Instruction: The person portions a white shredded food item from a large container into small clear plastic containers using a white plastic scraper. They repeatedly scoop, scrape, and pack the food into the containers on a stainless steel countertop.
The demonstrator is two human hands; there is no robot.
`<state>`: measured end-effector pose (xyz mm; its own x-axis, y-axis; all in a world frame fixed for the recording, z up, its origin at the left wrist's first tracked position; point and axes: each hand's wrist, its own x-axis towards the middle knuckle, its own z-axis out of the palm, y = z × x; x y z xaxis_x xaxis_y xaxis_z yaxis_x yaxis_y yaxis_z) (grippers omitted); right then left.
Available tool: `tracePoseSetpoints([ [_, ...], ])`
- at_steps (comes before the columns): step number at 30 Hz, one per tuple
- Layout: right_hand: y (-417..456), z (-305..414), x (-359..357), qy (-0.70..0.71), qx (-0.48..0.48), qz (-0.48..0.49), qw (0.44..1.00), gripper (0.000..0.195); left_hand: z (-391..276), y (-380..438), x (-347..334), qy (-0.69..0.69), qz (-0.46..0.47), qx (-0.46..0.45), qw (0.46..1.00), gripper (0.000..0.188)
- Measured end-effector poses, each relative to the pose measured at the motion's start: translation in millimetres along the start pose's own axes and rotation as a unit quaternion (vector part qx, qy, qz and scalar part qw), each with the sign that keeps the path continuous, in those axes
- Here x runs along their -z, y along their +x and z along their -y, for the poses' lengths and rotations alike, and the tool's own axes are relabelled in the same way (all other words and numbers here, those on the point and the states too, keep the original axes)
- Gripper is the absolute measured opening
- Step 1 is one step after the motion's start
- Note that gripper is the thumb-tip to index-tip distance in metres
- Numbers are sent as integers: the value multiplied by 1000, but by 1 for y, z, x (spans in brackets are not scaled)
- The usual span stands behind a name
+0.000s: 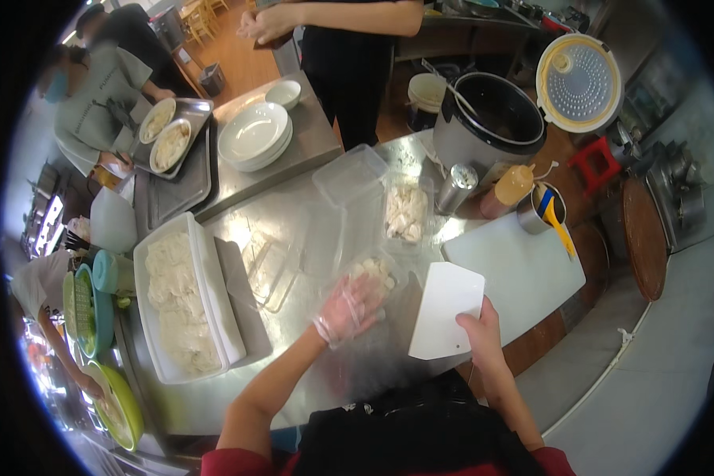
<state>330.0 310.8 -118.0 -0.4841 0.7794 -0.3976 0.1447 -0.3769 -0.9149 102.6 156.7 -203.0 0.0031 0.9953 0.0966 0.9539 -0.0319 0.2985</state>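
My left hand [352,309], in a clear disposable plastic glove, is palm down at a clear plastic container [397,275]. Pale pieces of food [376,271] lie in this container, partly covered by my blurred fingers. Whether the fingers pinch any piece is not plain. In my right hand [485,333] is a flat white plastic scraper [447,310] with cut corners and a small hole, thumb on its face. It overlaps the near-left part of a white cutting board [511,268]. Just beyond my left hand stands another clear container filled with pale chunks [407,213].
A white tub of dough [181,303] stands left on the steel table [297,369], near empty clear containers [351,175]. At the back are stacked white plates [253,137], a rice cooker [488,113], a squeeze bottle [509,190] and a metal cup with a brush [541,208]. Several people stand around.
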Motion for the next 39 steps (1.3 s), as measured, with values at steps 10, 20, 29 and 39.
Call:
tracePoseSetpoints([
  [10,49,19,2,-388,96,-24,916,28,-81,45,-34,12,-89,249,964,45],
  [20,53,17,61,-277,130,-3,952,27,-45,130,-39,95,-236,264,931,27],
  [29,63,24,123,-397,120,-73,907,33,68,205,-34,73,-206,338,916,22],
  [39,69,22,131,-516,53,-77,851,42,67,242,-15,136,-105,432,885,31],
])
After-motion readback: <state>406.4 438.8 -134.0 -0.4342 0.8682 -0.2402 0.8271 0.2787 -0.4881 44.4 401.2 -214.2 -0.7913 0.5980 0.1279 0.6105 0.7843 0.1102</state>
